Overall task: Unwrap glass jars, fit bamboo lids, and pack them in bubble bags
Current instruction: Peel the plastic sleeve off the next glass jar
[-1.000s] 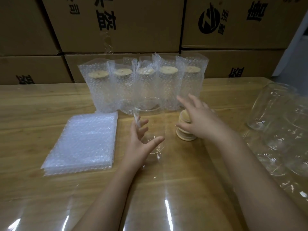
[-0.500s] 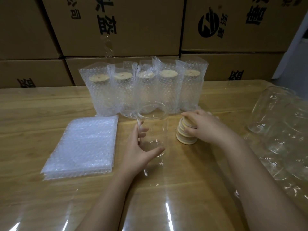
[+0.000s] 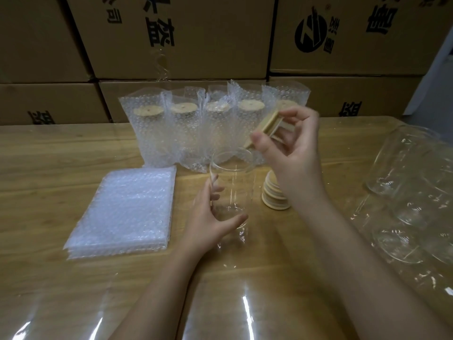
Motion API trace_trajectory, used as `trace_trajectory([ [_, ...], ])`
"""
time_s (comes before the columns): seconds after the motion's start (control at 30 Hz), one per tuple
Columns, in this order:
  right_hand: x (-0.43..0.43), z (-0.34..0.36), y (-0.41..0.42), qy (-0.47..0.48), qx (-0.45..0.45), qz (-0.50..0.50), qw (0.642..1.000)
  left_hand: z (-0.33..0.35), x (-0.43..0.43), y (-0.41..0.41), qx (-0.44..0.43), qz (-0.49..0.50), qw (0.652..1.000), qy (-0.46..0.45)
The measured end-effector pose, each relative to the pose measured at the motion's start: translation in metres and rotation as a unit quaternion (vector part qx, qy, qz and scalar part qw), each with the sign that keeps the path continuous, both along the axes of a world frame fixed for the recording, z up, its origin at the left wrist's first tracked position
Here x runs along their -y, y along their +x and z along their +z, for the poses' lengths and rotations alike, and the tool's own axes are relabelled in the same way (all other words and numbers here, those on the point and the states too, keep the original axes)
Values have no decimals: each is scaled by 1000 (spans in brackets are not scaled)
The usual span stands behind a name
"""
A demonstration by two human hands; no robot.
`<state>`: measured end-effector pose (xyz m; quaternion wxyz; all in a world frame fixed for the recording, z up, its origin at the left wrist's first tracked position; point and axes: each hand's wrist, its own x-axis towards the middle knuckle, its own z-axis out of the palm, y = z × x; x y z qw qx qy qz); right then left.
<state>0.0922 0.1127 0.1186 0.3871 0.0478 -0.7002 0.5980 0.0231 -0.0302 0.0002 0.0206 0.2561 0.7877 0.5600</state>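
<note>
**A:** How should the lid go on from here?

**B:** I'd level it first. The right hand (image 3: 291, 153) pinches one bamboo lid (image 3: 263, 130) by its rim between thumb and fingertips, and the lid sits steeply tilted. It should be turned flat, with the plug side down, centred over the mouth and pressed straight down. If it goes in crooked, I think the seal would jam on the glass.

**A:** And the jar?

**B:** The glass jar (image 3: 231, 185) stands upright on the counter (image 3: 49, 168), mouth open. The left hand (image 3: 208, 222) is wrapped round its lower part, thumb on the near side and fingers on the left. That's a good brace, and holding it low stops it sliding under the push.

**A:** How close is the lid to the jar?

**B:** It's above the rim and a little to the far right, not touching it. The stack of lids (image 3: 272, 200) lies just right of the jar, partly behind the right wrist.

**A:** And the bags?

**B:** The flat bubble bags (image 3: 122, 207) lie to the left, near the left hand. The packed jars (image 3: 188, 133) stand in a row on the far side.
</note>
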Motion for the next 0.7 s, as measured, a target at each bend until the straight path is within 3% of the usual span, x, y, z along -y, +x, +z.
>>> trace_trajectory([
  [0.13, 18, -16, -6, -1, 26, 51, 998, 1, 0, 1, 2, 1, 1000, 1],
  [0.37, 16, -31, -14, 62, 70, 4, 996, 1, 0, 2, -3, -6, 1000, -2],
  [0.7, 21, -48, -21, 34, 67, 10, 997, 0, -1, 1, -5, -9, 1000, 1],
])
